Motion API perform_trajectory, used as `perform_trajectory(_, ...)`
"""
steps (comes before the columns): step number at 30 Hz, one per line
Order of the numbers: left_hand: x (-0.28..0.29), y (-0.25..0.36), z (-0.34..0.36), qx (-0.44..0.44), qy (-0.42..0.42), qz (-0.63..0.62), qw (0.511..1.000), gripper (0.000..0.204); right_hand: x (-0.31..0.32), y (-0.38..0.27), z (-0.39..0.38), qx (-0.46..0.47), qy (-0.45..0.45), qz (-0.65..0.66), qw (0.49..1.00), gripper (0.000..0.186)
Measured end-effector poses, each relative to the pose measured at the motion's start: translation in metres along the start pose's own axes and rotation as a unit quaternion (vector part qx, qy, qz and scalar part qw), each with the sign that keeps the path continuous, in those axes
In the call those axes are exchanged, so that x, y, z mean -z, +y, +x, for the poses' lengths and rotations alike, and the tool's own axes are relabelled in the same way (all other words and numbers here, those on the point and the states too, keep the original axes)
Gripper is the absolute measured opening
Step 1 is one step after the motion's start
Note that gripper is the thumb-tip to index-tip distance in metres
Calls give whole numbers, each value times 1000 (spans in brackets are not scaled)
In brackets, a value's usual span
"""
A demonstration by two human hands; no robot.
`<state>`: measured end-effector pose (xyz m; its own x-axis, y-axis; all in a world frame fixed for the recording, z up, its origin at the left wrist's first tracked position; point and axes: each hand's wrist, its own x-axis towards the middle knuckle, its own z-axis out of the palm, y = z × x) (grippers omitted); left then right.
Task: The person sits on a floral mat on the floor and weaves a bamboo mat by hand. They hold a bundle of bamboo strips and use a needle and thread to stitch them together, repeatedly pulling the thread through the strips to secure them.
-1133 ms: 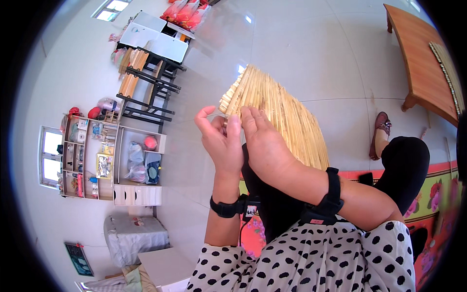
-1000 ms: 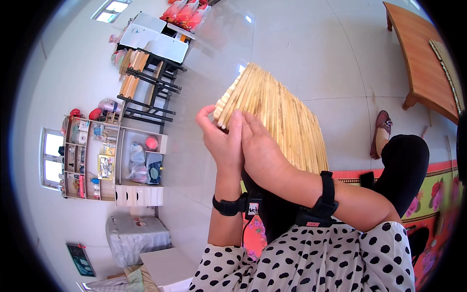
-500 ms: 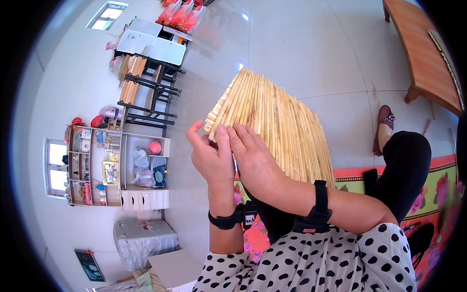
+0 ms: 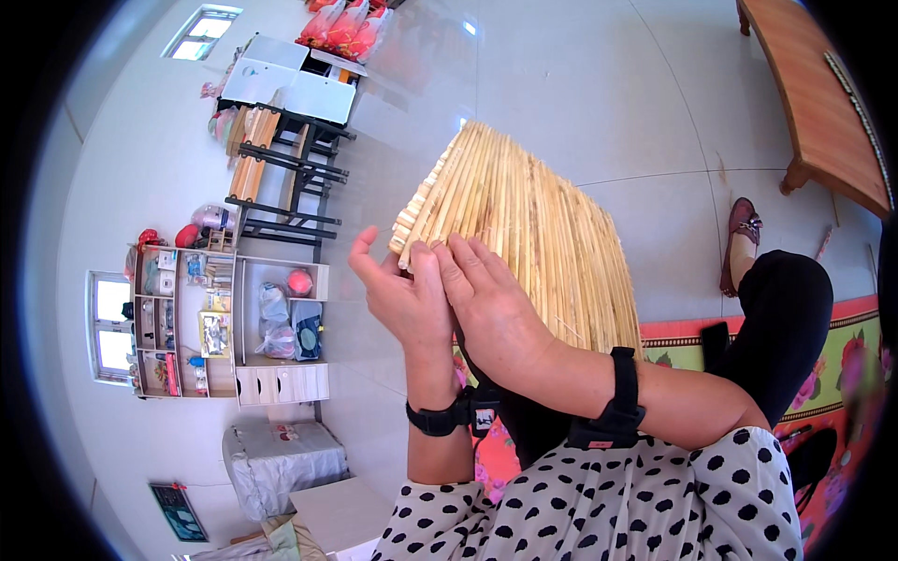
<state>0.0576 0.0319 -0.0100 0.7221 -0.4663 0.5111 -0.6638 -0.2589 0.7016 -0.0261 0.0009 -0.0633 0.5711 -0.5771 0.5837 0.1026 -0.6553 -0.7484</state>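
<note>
Head view looks down on a mat [image 4: 533, 243] of thin pale-yellow reeds or straws laid side by side, ribbed along its length, flat and roughly rectangular, with cut ends forming an uneven stepped edge at its upper left; the mat rests on the person's lap and rises tilted away from the body toward the floor [image 4: 580, 84] beyond. The left hand [image 4: 398, 294] stands upright at the mat's left edge, fingers curved and slightly spread, thumb apart from them; its fingertips touch the reed ends near the corner. The right hand [image 4: 491, 309] lies pressed against the left one, palm down on the mat, fingers together and extended, their tips at the same corner; whether either hand pinches a single reed cannot be told. Each wrist carries a black band [image 4: 613, 402]. A white garment with black dots [image 4: 599, 505] fills the lower edge; a black-clad knee [image 4: 786, 318] sits right of the mat, above a bright flowered cloth [image 4: 842, 365]; a dark red shoe [image 4: 741, 238] lies on the glossy grey tiled floor just beyond the knee; a wooden bench [image 4: 814, 93] stands well apart at upper right. To the left, a white shelf unit [image 4: 234, 323] holds small colourful things; a black metal rack [image 4: 281, 173] with wooden slats stands near it; nothing lies between hands and mat.
</note>
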Motion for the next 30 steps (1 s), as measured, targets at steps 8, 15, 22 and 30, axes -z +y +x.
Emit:
perform_trajectory(8,-9,11,-4,21,-3,-98,995,53,6,0,-2,34,5,-37,999,58)
perform_trajectory(15,1,10,2,-43,-57,-3,997,57,-9,4,-3,-4,14,-33,999,61)
perform_trajectory(22,51,-16,40,-205,-58,210,954,56,3,14,-1,19,-10,0,1000,60)
perform_trajectory(30,27,-53,84,-253,-354,132,891,55,55,31,28,40,-200,8,979,66)
